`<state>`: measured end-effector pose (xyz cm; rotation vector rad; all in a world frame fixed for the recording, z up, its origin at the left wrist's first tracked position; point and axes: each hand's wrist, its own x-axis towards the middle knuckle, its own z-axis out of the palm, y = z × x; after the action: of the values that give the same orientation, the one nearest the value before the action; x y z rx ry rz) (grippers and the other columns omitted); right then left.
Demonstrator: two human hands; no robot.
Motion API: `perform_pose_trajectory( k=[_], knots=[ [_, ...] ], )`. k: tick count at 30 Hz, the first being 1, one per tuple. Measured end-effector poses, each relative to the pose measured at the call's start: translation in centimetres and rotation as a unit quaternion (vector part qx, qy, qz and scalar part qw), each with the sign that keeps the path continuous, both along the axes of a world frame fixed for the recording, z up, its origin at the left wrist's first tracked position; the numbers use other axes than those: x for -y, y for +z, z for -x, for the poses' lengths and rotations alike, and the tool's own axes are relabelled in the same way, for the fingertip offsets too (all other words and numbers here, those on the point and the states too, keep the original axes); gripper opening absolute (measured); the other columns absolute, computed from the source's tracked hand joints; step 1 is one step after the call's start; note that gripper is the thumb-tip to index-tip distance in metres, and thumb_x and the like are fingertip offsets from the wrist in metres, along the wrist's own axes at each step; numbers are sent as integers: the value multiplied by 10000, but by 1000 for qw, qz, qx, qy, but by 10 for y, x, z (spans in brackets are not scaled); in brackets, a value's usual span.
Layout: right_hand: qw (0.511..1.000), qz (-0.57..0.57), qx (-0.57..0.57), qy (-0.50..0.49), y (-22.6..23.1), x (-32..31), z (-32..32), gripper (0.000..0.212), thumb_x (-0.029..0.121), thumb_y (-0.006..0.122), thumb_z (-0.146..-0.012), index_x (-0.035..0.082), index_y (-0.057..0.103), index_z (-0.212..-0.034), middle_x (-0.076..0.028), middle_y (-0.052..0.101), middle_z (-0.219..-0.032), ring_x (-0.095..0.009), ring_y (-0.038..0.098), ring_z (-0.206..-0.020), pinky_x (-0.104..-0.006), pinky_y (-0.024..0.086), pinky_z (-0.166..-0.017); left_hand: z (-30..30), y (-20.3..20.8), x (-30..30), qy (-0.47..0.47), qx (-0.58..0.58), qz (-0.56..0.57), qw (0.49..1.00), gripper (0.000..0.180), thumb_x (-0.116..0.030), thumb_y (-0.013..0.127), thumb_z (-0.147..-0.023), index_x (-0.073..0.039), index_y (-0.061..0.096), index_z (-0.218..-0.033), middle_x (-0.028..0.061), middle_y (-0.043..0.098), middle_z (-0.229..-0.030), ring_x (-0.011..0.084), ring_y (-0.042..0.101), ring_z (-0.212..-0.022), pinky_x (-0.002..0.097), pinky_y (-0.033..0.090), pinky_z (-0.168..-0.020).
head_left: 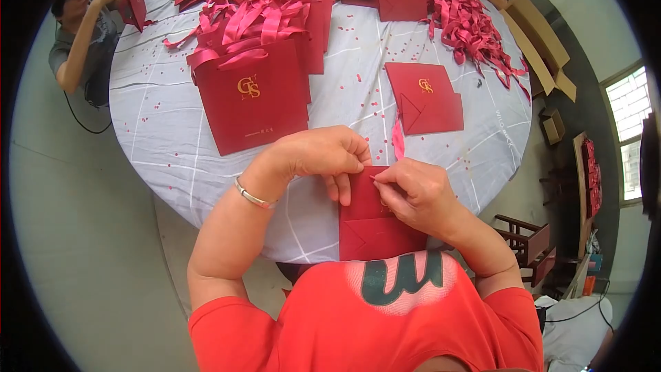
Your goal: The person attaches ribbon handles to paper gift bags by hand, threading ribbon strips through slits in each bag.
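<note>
The nearest bag [372,234] looked to be stiff, smooth red paper with a mostly matt face and crisp creases. The standing bag [255,117] was of similar smooth paper, its gold emblem [248,88] shiny like metal foil. The ribbons [265,17] heaped over it were satin-like cloth, soft and glossy. The desk cloth [162,145] was matt, pale fabric, rumpled into fine wrinkles. The bracelet [251,196] was polished metal; the shirt [310,331], matt cloth. The open box [540,34] was plain matt cardboard, the chair [531,244] dark, smooth-looking wood.

Standing bags [255,114] block front-left; open tablecloth [485,155] leaves room rightward.
</note>
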<state>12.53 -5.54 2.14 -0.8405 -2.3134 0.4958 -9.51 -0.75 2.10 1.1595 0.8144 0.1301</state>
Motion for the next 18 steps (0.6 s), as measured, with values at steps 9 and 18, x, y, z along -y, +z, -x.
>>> perform_pose_trajectory(
  k=[9, 18],
  knots=[
    [985, -7, 171, -26, 15, 6, 18, 82, 34, 692, -768, 36, 630, -822, -131, 641, -737, -311, 647, -652, -373, 515, -560, -6, 4, 6, 11, -19, -44, 999, 166, -9, 447, -911, 55, 564, -1011, 142, 655, -854, 253, 730, -695, 310, 577, -561],
    [969, 200, 123, -74, 24, -17, 13, 166, 177, 734, -767, 30, 658, -748, -167, 666, -741, -364, 657, -703, -445, 519, -635, -7, 6, 8, 8, -35, -79, 996, 174, -9, 470, -903, 44, 560, -1042, 138, 673, -879, 223, 723, -672, 297, 565, -576]
  ],
)
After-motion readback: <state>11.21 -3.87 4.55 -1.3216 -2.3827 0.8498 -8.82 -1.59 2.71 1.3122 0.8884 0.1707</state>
